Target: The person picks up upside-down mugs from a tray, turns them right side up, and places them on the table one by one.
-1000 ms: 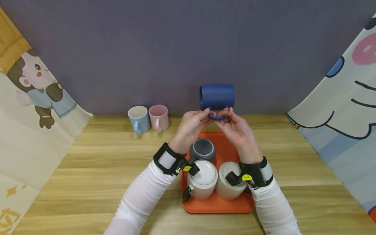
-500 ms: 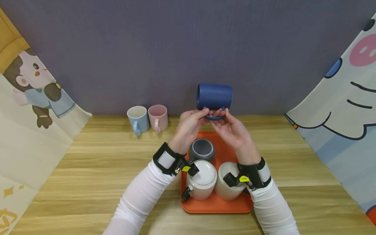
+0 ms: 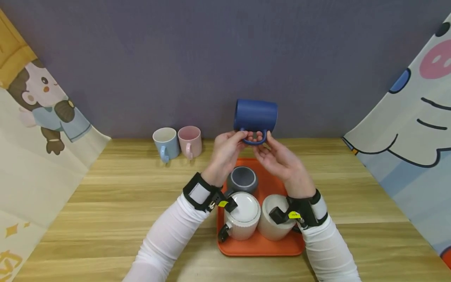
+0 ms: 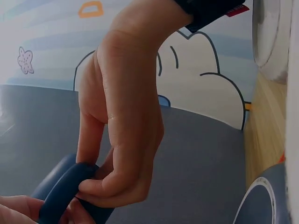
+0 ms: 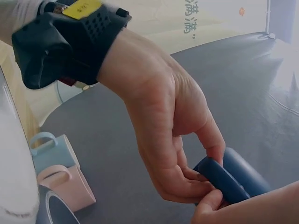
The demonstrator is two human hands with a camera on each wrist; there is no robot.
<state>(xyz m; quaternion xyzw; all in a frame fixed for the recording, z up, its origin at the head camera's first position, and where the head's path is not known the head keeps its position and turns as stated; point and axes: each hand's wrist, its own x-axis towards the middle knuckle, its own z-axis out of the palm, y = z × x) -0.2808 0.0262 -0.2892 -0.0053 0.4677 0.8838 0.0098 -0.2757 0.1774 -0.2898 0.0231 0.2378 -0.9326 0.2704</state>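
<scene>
A dark blue mug lies on its side in the air above the far end of an orange tray, its handle facing down towards me. My left hand pinches the left end of the handle between thumb and fingers. At the handle's right end, my right hand holds it with the thumb up and the fingers below. The left wrist view shows the right hand bent down onto the blue handle. From the right wrist, the left hand grips the same handle.
Upside down on the orange tray stand a dark grey mug, a white mug and an off-white mug. A light blue mug and a pink mug stand upright by the back wall, left of the hands.
The blue mug has shifted slightly left with its right end tipped a little lower. The fingers of the right hand have moved left and down along the handle.
</scene>
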